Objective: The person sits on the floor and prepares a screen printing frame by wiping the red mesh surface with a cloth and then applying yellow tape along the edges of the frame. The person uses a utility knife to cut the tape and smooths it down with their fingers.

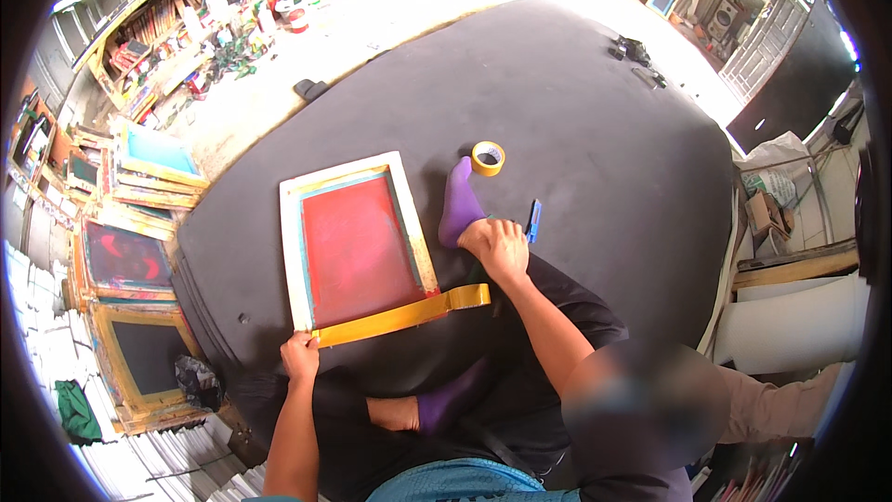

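**Tape strip spans both hands along the frame's near edge**

The left hand (299, 356) pinches the yellow adhesive tape strip (401, 315) at the white wooden screen-printing frame (357, 244)'s corner; the strip runs rightward, rising, to the right hand (497, 249), closed on its far end.

Tape roll (488, 157) behind screen frame (356, 240)

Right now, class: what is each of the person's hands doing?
Left hand: closed, pressing the end of the yellow tape strip onto the corner of the screen-printing frame.
Right hand: closed on the tape roll, stretching the strip taut.
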